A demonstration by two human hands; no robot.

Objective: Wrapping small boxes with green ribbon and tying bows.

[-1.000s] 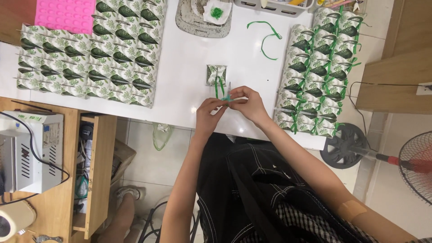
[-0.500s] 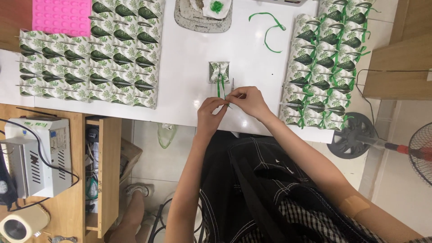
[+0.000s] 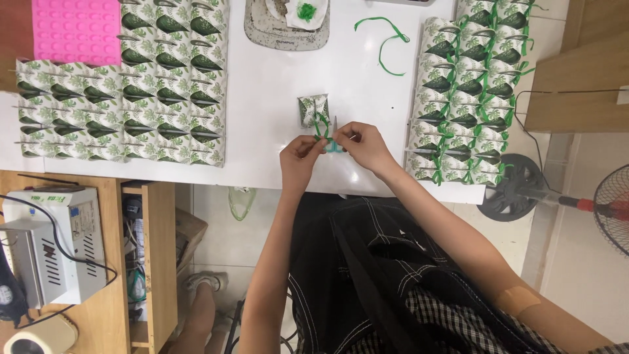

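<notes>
Both hands meet at the near edge of the white table (image 3: pixel 275 98). Left hand (image 3: pixel 300 159) pinches the green ribbon (image 3: pixel 321 128) tied on a small leaf-print box (image 3: pixel 313 108). Right hand (image 3: pixel 364 145) has its grip closed on small scissors (image 3: pixel 335 141) at that ribbon. Rows of boxes (image 3: pixel 462 92) lie just right.

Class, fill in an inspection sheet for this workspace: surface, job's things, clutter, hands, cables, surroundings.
Surface: white table, mostly covered.
Job's things: small leaf-print box with green ribbon; small scissors at the ribbon.
Clutter: flat leaf-print packs on one side, ribbon-tied boxes on the other, pink mat, loose ribbon, grey tray.
Hands: left hand pinches the ribbon; right hand holds the scissors.
Cables: black cord across a white machine.
Surroundings: wooden shelf, floor fan.
</notes>
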